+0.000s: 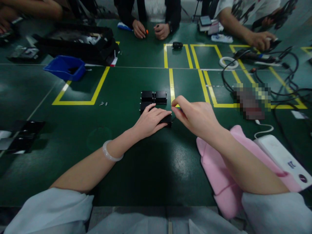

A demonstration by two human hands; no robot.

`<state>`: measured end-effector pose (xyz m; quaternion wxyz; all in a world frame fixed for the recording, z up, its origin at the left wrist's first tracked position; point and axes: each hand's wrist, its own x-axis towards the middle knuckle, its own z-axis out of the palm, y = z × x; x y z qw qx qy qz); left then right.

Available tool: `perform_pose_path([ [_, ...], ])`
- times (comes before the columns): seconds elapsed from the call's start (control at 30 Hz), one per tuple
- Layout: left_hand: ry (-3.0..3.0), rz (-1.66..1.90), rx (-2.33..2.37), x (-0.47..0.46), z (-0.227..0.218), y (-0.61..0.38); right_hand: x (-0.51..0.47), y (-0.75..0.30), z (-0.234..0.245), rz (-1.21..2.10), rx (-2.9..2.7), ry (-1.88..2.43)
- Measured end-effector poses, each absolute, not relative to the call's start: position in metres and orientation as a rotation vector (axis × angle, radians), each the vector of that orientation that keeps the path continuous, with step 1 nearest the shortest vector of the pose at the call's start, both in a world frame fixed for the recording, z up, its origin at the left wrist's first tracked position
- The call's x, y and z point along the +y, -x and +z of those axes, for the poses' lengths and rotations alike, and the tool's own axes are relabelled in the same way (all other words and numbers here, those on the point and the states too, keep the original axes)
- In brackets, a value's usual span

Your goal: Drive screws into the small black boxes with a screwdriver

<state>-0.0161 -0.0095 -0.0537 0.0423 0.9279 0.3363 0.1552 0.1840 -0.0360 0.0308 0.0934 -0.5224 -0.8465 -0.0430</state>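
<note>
Blocks [147, 95] of black colour, box-shaped, with small shiny points at their sides, are lying close together on the dark green surface [117, 195]. Left hand [153, 118] is resting over the nearer blocks, its grip being spread and touching them from above. Right hand [201, 117] is hovering just right of the blocks; its grip is holding thumb and forefinger pressed together, but I cannot tell whether something small is sitting between them. In my judgement, uneven pressing could be making the blocks slide apart, and a loose pinch could be dropping any tiny part. Silver screw-like pieces [101, 104] are lying left of the blocks, risking a scatter if the left arm is sweeping there. Soft pink cloth item [216, 172], nearer and to the blocks' right, is overhanging the near edge and crowding the right forearm; wider room is lying to the blocks' left.
</note>
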Motion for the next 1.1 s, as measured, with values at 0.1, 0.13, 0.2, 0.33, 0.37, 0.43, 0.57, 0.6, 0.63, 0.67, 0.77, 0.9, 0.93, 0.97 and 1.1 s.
perform_pose_path([
  [0.1,-2.834,0.477,1.032,-0.0091,-0.0537,0.0156,-0.0355,-0.1836,0.0307,-0.137,-2.505,1.560],
  [0.13,-2.832,0.477,1.032,-0.0090,-0.0537,0.0153,-0.0353,-0.1836,0.0303,-0.131,-2.501,1.548],
  [0.2,-2.835,0.475,1.034,-0.0089,-0.0536,0.0149,-0.0351,-0.1839,0.0292,-0.117,-2.493,1.517],
  [0.33,-2.842,0.473,1.035,-0.0091,-0.0530,0.0148,-0.0356,-0.1846,0.0278,-0.126,-2.476,1.489],
  [0.37,-2.842,0.473,1.035,-0.0092,-0.0528,0.0149,-0.0358,-0.1846,0.0279,-0.135,-2.478,1.491],
  [0.43,-2.840,0.472,1.037,-0.0092,-0.0525,0.0152,-0.0362,-0.1842,0.0284,-0.158,-2.489,1.508],
  [0.57,-2.827,0.474,1.036,-0.0090,-0.0528,0.0154,-0.0366,-0.1830,0.0290,-0.198,-2.494,1.530],
  [0.6,-2.824,0.476,1.033,-0.0089,-0.0531,0.0154,-0.0367,-0.1828,0.0289,-0.203,-2.491,1.520],
  [0.63,-2.822,0.477,1.030,-0.0088,-0.0534,0.0154,-0.0369,-0.1826,0.0287,-0.203,-2.489,1.508],
  [0.67,-2.820,0.476,1.028,-0.0087,-0.0538,0.0154,-0.0371,-0.1826,0.0286,-0.201,-2.485,1.497],
  [0.77,-2.819,0.470,1.032,-0.0085,-0.0543,0.0154,-0.0378,-0.1826,0.0293,-0.168,-2.481,1.499],
  [0.9,-2.833,0.464,1.038,-0.0089,-0.0534,0.0155,-0.0384,-0.1829,0.0327,-0.126,-2.515,1.529],
  [0.93,-2.837,0.460,1.041,-0.0091,-0.0531,0.0155,-0.0384,-0.1831,0.0334,-0.127,-2.531,1.540],
  [0.97,-2.841,0.456,1.043,-0.0093,-0.0529,0.0155,-0.0384,-0.1832,0.0339,-0.131,-2.545,1.554],
  [1.1,-2.843,0.458,1.042,-0.0102,-0.0524,0.0151,-0.0381,-0.1836,0.0335,-0.139,-2.543,1.548],
])
